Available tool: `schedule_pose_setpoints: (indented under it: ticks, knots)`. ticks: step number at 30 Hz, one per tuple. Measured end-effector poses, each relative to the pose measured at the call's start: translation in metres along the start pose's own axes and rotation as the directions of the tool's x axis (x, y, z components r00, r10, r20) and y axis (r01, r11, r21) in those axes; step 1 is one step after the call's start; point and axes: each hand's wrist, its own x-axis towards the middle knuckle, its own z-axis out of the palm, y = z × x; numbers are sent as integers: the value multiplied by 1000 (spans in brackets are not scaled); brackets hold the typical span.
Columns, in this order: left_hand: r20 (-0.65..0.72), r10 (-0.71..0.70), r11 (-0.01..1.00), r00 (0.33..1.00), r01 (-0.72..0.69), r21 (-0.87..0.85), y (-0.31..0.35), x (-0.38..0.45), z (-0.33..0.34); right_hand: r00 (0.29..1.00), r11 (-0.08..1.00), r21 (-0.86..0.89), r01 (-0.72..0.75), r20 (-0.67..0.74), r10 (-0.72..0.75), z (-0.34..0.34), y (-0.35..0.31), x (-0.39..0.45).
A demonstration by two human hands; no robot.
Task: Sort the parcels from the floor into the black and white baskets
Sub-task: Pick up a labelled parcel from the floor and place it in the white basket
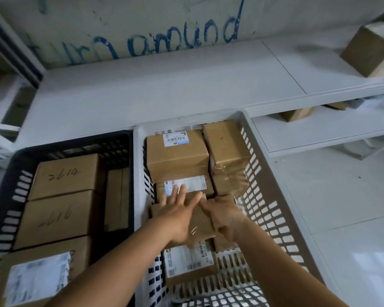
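1. The small brown cardboard parcel (201, 220) lies inside the white slotted plastic basket (273, 209), in its middle part, on top of other cardboard boxes. It sits directly under both hands.

2. The left hand (177, 209) lies flat on the parcel with straight, slightly spread fingers. The fingertips reach far, over the white shipping label (191, 183) of the taped brown box (184, 187) just beyond.

3. The right hand (223, 214) is on the right part of the same parcel. Its fingers seem curled over the far right edge (I cannot tell for sure whether they grip it or only rest there).

4. The long axis of the parcel seems to run from near to far, a little tilted. Both hands are on it, so neither one is clearly nearer; the left covers more of the top face.

5. My judgement is that the parcel is being settled into place, and the coming move is to press it level or let it go.

6. The hands hide most of the parcel, so its outline is unclear. The black slotted plastic basket (7, 196) at the left, already holding boxes, is cut off by the picture edge, and no parcel on the floor is in view.
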Motion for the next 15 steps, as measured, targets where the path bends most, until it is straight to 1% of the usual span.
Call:
schedule_pose_setpoints:
  ticks: [1, 3, 6, 8, 11, 12, 15]
  knots:
    - [10, -8, 1000, 1000, 8, 25, -3, 2, 8, 1000, 1000, -21, -15, 14, 16, 5, 5, -2]
    - [-23, -9, 1000, 1000, 10, 27, -5, 3, 15, 999, 999, -7, -37, 27, 37, 17, 12, -8]
    - [-95, 38, 997, 995, -32, 68, 0, -1, 11, 999, 999, 24, -41, -23, 41, 29, 15, -13]
    - [-153, 71, 991, 986, -53, 120, 0, -2, 3, 998, 998, 57, 23, -66, -19, 32, 14, -13]
    - [-215, 67, 992, 974, -42, 118, -7, 1, -15, 979, 983, 76, 170, -128, -159, 28, -1, -8]
    - [-229, 58, 994, 972, -35, 103, -10, 2, -21, 974, 977, 93, 192, -139, -178, 27, -7, -7]
    - [-246, 52, 998, 968, -38, 59, -22, 8, -29, 976, 973, 120, 195, -118, -181, 31, -21, 0]
